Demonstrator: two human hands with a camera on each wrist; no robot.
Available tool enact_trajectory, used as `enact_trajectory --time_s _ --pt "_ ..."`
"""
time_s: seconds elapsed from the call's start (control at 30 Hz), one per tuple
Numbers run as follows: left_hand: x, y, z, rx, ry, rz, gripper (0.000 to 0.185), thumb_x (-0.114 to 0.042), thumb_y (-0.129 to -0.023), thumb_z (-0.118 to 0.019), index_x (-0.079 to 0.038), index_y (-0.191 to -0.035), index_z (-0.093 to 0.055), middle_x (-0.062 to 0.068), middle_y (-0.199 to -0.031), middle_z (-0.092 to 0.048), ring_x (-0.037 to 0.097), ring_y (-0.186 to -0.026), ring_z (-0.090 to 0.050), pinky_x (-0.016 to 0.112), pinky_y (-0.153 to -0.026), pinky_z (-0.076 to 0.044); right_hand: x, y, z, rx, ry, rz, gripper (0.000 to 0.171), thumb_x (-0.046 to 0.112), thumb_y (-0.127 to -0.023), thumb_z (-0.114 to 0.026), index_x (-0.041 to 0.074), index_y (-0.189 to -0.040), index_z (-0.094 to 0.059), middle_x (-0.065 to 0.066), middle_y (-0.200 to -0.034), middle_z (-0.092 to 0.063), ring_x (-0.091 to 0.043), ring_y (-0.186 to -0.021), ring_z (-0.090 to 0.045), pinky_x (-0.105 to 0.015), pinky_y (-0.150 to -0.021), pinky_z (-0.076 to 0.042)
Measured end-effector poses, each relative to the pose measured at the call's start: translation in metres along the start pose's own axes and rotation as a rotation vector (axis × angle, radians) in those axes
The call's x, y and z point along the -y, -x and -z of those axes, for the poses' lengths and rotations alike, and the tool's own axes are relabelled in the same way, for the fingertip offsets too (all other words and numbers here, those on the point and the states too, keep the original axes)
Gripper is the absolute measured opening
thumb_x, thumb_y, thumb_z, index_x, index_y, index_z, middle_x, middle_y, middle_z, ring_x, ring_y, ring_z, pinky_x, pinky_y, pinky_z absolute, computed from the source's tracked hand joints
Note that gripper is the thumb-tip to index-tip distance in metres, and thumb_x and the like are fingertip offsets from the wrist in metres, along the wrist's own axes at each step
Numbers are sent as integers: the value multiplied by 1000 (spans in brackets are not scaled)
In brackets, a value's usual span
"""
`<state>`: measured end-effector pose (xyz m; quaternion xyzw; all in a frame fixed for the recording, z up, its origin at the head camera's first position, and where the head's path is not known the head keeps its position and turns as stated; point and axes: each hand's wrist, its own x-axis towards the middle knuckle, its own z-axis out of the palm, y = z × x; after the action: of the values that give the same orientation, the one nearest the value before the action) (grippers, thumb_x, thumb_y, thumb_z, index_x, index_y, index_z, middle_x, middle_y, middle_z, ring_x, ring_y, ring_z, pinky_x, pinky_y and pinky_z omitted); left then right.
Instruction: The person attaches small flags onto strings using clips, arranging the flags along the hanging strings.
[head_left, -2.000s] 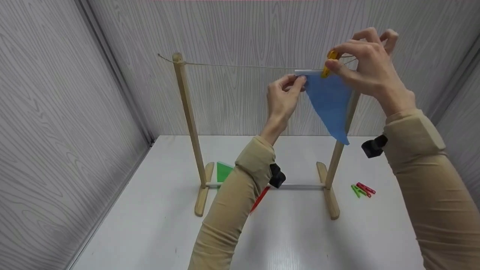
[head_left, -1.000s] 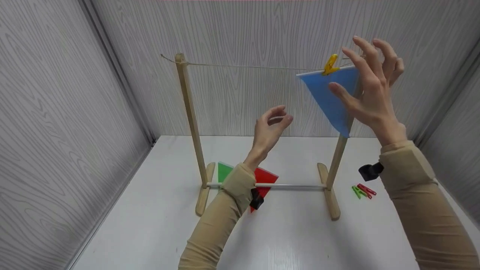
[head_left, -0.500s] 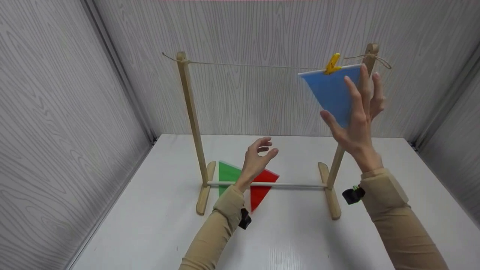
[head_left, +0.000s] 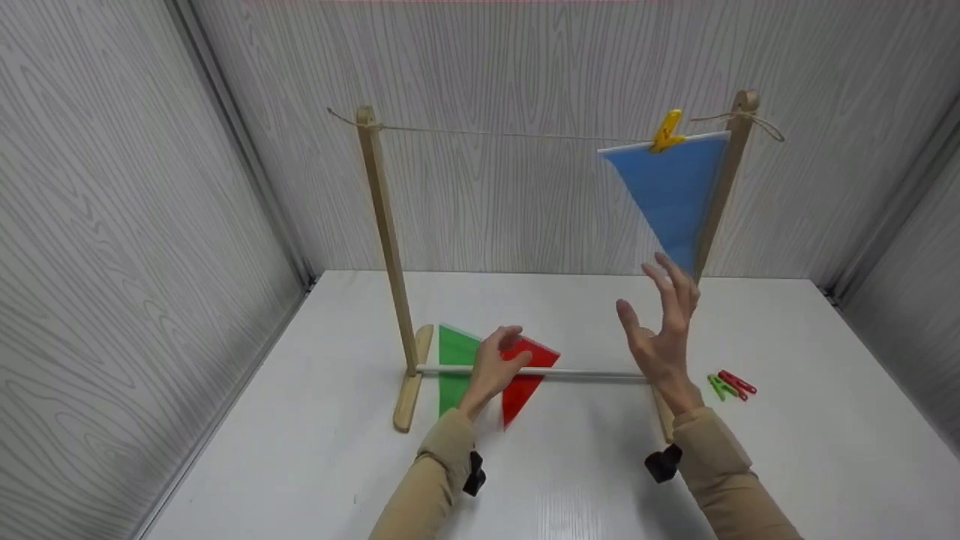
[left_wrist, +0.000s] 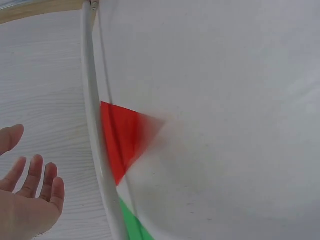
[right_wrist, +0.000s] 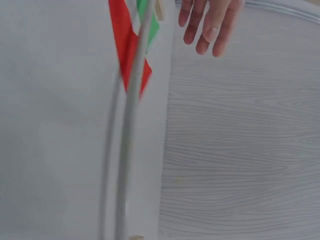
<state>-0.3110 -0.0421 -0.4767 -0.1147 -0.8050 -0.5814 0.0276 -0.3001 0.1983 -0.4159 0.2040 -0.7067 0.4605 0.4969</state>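
A blue triangular flag [head_left: 671, 187] hangs from the string [head_left: 480, 133], held by a yellow clothespin [head_left: 666, 131]. Its white top edge tilts slightly up to the right. My right hand [head_left: 664, 337] has its fingers spread and holds nothing, just below the flag's tip; whether they touch is unclear. My left hand [head_left: 495, 367], fingers loosely bent and holding nothing, appears in front of a red triangular flag [head_left: 521, 390] and a green one [head_left: 454, 352], both low behind the rod. The left wrist view shows that hand [left_wrist: 30, 195] apart from the red flag [left_wrist: 120, 140].
Two wooden posts [head_left: 386, 240] on feet carry the string, joined low down by a white rod [head_left: 585, 373]. Right of the stand lie a green clothespin [head_left: 721, 386] and red clothespin pieces [head_left: 736, 382] on the white table [head_left: 300, 450]. Wood-grain panels [head_left: 525, 60] enclose the space.
Both hands have let go: the left released the blue flag's corner, the right the yellow clothespin. Both have moved down toward the table, and the flag now hangs from the string.
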Motion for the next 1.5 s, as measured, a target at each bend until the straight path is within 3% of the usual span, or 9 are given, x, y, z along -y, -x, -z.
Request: enact_trajectory --time_s 0.13,0.23,0.3,0.47,0.6,0.87,1.07,1.33,1.5 --pt "10 7 1 29 -17 27 45 -6 -93 -67 -1 -137 -54 22 -138 -58 39 -129 -54 51 -110 -48 3 27 -9 24 -55 -90 45 -14 -82 -69 -9 -126 -60 -28 -129 -57 -4 -127 -45 -25 -109 -34" --pt "16 12 2 57 -43 50 43 -4 -93 -66 0 -135 -55 22 -137 -59 38 -128 -56 48 -108 -50 -2 46 -13 100 -121 -190 38 -15 -85 -66 -12 -123 -61 -29 -117 -63 -2 -110 -56 -19 -97 -44" --pt "20 15 3 71 -60 62 42 -1 -93 -65 0 -134 -56 23 -137 -59 37 -127 -56 48 -108 -50 -10 58 -14 182 -180 -307 34 -10 -90 -65 -9 -124 -61 -28 -115 -65 -4 -104 -60 -17 -92 -49" --pt "26 20 4 78 -105 121 43 2 -90 -66 -2 -132 -58 19 -135 -61 34 -126 -56 47 -109 -49 -17 79 -13 351 -243 -702 30 3 -97 -63 -5 -126 -61 -24 -122 -66 -7 -104 -63 -11 -90 -49" --pt "31 24 5 97 -133 138 42 4 -88 -67 -3 -129 -60 16 -133 -62 33 -125 -56 48 -110 -48 -21 89 -14 397 -302 -872 31 6 -98 -63 -5 -126 -62 -25 -127 -65 -8 -105 -66 -13 -90 -51" --pt "36 29 8 196 -156 113 42 6 -86 -66 -2 -127 -63 18 -135 -59 35 -127 -50 56 -113 -41 -30 105 -17 465 -470 -1069 33 9 -99 -62 -6 -128 -61 -23 -129 -64 -18 -107 -68 -25 -94 -56" --pt "38 31 8 235 -241 47 44 10 -83 -65 -3 -125 -64 18 -133 -59 34 -124 -50 57 -112 -41 -33 112 -18 489 -508 -1118 32 10 -99 -62 -7 -126 -61 -19 -118 -68 -20 -99 -69 -27 -86 -58" --pt "41 36 11 292 -299 -29 46 10 -82 -65 -1 -127 -61 18 -134 -58 35 -124 -50 58 -112 -40 -37 116 -13 625 -422 -1006 36 12 -98 -65 -8 -127 -61 -18 -112 -67 -15 -93 -65 -23 -81 -55" --pt "42 36 11 327 -313 -38 51 9 -81 -66 -2 -130 -59 18 -134 -58 34 -123 -52 55 -112 -43 -37 117 -11 684 -365 -949 40 14 -98 -65 -7 -131 -58 -24 -124 -63 -14 -96 -62 -22 -81 -53"
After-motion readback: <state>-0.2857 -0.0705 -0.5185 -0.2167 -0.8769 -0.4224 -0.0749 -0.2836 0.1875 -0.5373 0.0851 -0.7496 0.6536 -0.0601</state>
